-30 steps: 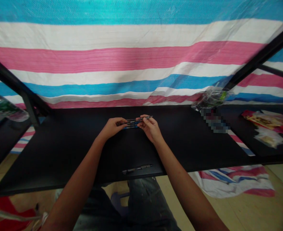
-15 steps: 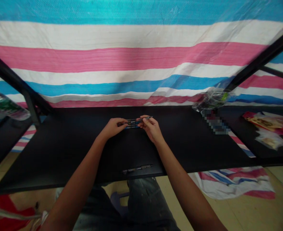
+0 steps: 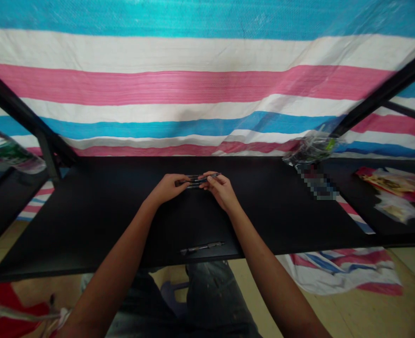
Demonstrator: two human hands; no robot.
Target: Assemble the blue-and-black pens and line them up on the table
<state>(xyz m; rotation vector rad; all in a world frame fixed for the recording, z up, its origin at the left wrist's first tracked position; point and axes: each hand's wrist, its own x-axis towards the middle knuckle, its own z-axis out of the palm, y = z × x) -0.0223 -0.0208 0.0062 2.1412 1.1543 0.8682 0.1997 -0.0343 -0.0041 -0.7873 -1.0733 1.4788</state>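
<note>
Several slim dark pens [image 3: 194,181] lie side by side, spanning the gap between my two hands near the middle of the black table [image 3: 105,225]. My left hand [image 3: 173,185] is closed round their left ends, thumb on the near side. The right ends are pinched in the fingers of my right hand [image 3: 218,185], with one pen tip poking out past the thumb. My fingers hide both ends of the bundle. A single clear-and-black pen [image 3: 203,247] rests alone by the table's front edge, below my hands.
A crumpled clear plastic bag [image 3: 311,148] sits at the back right beside a blurred-out item [image 3: 318,182]. Further right lie red packaging [image 3: 394,180] and a small clear bag [image 3: 396,206]. A bottle [image 3: 11,150] is at far left. Black frame bars flank the table; a striped sheet [image 3: 193,87] hangs behind.
Both hands keep their hold on the pens. The pen in my right fingers has tipped slightly lower and sits closer against the others. The lone pen stays put.
</note>
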